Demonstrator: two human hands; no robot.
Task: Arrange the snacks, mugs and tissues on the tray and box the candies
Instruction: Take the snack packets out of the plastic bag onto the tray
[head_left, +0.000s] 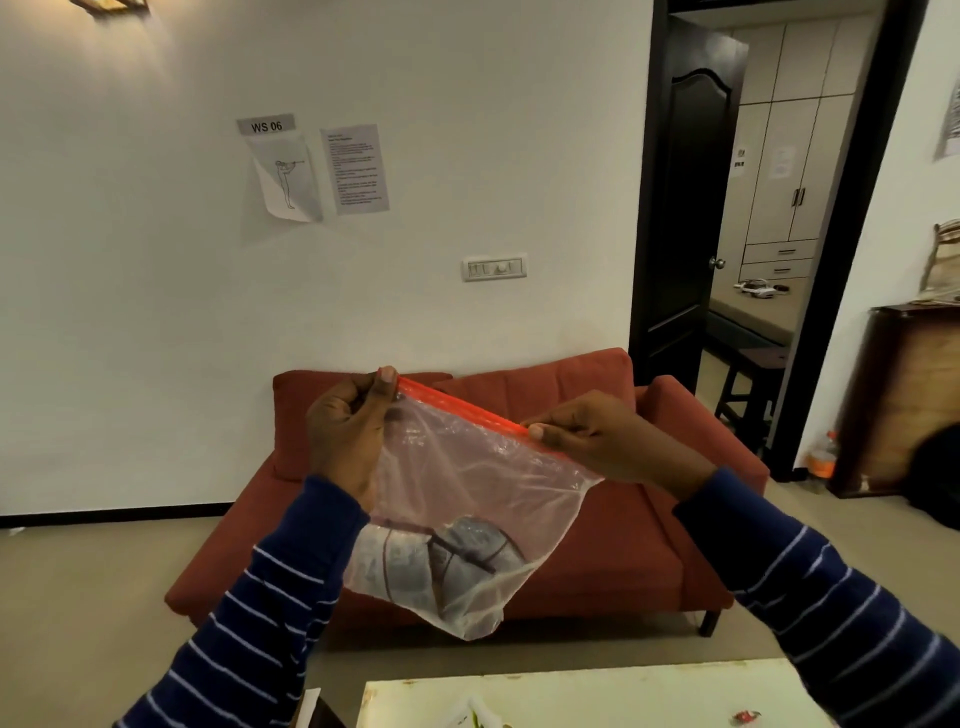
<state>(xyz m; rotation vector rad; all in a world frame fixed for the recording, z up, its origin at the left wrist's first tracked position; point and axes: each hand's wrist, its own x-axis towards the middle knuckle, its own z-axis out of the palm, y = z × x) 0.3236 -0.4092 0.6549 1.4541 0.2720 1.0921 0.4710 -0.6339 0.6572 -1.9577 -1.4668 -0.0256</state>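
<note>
Zip-lock bag (467, 483) held up in front of red sofa (597, 519); left hand (345, 431) and right hand (597, 439) each pinching red zip strip (462, 408). Thin, limp, slippery film; light contents sagging low. Best held by stiffer strip.

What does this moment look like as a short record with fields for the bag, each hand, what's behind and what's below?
held item: clear plastic zip bag with a red seal strip, raised in the air, tilted down to the right
bag contents: grey-white wrapped items at the bottom; what they are cannot be told
left hand: pinches the left end of the red strip
right hand: pinches the strip further right
behind: rust-red fabric sofa against a white wall
below: pale tabletop with a small red-wrapped candy
</note>
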